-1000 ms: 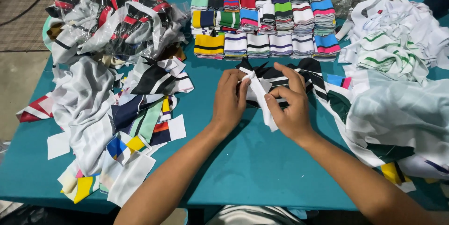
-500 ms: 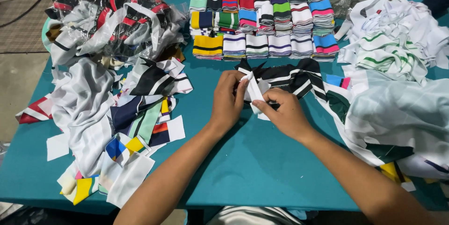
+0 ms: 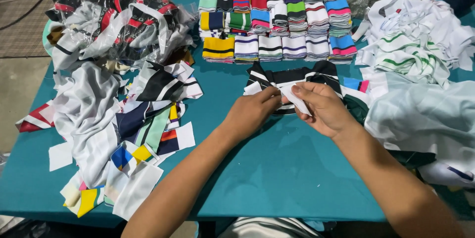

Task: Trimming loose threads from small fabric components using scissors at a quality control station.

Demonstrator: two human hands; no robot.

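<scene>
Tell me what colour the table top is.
Teal, a blue-green; the table top shows best in the head view.

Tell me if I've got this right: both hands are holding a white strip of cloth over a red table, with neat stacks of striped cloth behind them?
Not quite: the table is teal, not red, as the head view shows. The rest holds: the left hand and right hand hold a white strip of cloth, with neat stacks of striped cloth behind them.
</scene>
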